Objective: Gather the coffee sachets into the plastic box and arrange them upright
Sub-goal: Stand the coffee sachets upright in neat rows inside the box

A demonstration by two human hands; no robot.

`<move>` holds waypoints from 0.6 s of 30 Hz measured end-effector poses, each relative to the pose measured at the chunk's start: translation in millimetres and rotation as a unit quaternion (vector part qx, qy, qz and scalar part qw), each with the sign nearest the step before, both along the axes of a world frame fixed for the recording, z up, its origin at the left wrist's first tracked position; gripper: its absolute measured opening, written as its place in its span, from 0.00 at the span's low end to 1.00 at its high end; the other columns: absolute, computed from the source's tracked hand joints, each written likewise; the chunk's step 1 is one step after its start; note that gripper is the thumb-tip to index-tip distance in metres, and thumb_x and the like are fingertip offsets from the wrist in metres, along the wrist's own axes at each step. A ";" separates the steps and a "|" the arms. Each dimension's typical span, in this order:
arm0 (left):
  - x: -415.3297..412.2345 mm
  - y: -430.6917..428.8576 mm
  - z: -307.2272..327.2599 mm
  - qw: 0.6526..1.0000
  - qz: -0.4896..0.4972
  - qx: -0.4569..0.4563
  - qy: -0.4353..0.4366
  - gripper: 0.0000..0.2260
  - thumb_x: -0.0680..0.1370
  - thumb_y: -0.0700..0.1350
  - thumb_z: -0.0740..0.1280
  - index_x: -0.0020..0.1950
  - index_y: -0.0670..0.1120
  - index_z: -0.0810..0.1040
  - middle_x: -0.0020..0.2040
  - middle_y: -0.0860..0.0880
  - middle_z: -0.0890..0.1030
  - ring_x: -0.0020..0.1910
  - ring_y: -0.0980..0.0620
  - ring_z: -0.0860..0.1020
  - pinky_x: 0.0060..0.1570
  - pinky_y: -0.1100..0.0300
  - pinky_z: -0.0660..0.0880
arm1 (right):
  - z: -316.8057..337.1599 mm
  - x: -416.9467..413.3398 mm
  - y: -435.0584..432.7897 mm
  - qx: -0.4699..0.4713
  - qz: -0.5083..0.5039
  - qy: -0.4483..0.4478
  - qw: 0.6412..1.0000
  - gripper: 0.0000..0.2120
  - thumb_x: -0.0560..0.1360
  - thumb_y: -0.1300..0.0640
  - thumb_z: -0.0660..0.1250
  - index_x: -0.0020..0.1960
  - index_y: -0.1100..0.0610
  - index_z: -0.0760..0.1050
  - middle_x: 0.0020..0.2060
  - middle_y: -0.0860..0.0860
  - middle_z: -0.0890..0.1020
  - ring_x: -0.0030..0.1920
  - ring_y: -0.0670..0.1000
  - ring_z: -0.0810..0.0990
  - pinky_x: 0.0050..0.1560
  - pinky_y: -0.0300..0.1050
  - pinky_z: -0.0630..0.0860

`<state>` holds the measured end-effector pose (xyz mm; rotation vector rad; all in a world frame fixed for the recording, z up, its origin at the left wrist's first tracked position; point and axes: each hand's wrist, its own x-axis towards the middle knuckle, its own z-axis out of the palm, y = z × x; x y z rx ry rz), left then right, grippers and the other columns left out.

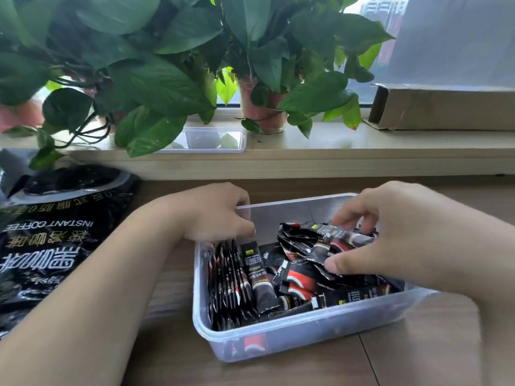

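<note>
Thumb and fingers of the right hand (390, 235) pinch one bunch of coffee sachets (328, 240) over the single plastic box (292, 338). The left hand (217, 215) curls onto one upright row (231, 282) at its left wall; grip unclear. One coffee bag (55, 246) lies left of the box.

Count on inspection: two hands, the left hand (220, 213) and the right hand (390, 232); one plastic box (292, 215); coffee sachets (259, 274) well over a dozen, too overlapped for an exact figure; one coffee bag (55, 246); one clear tray (211, 140); two plant pots (262, 107) (16, 115); one cardboard box (446, 110).
</note>
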<state>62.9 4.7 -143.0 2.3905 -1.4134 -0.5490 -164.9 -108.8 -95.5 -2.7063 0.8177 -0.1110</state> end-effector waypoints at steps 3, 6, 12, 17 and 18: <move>-1.5 -0.5 1.2 0.997 0.001 -0.076 -0.006 0.07 0.73 0.51 0.72 0.42 0.48 0.79 0.27 0.50 0.80 0.23 0.55 0.76 0.28 0.61 0.76 | -6.8 7.6 1.5 -0.004 0.018 0.029 0.999 0.28 0.58 0.36 0.79 0.56 0.41 0.79 0.39 0.37 0.72 0.41 0.35 0.72 0.39 0.31 0.69; -0.3 -1.4 1.6 0.985 -0.028 -0.170 -0.002 0.07 0.73 0.52 0.74 0.39 0.50 0.83 0.32 0.51 0.82 0.29 0.60 0.75 0.34 0.63 0.73 | -8.4 8.7 -2.1 -0.004 0.024 0.029 0.999 0.24 0.61 0.38 0.79 0.55 0.41 0.80 0.38 0.37 0.72 0.40 0.35 0.71 0.37 0.29 0.66; 2.3 -0.6 -1.1 0.973 -0.039 -0.222 0.043 0.06 0.75 0.50 0.74 0.40 0.50 0.86 0.34 0.49 0.85 0.33 0.55 0.79 0.36 0.57 0.77 | 0.2 -10.6 -13.7 0.001 0.045 0.009 0.999 0.27 0.59 0.38 0.77 0.56 0.36 0.76 0.44 0.35 0.73 0.43 0.30 0.70 0.38 0.27 0.64; 1.6 -0.8 -0.6 0.974 -0.044 -0.216 0.044 0.06 0.75 0.48 0.74 0.40 0.49 0.86 0.34 0.49 0.85 0.31 0.56 0.77 0.33 0.63 0.73 | -5.3 -11.4 -19.2 -0.027 0.043 0.022 0.998 0.26 0.63 0.44 0.76 0.60 0.38 0.75 0.42 0.35 0.70 0.42 0.31 0.68 0.39 0.26 0.64; 1.5 -0.8 -0.5 0.974 -0.045 -0.216 0.048 0.05 0.75 0.47 0.74 0.40 0.48 0.86 0.34 0.48 0.85 0.31 0.56 0.77 0.33 0.64 0.72 | -7.6 -8.5 -19.7 -0.041 0.039 0.019 0.998 0.23 0.65 0.46 0.76 0.58 0.39 0.77 0.40 0.35 0.70 0.41 0.32 0.68 0.39 0.25 0.64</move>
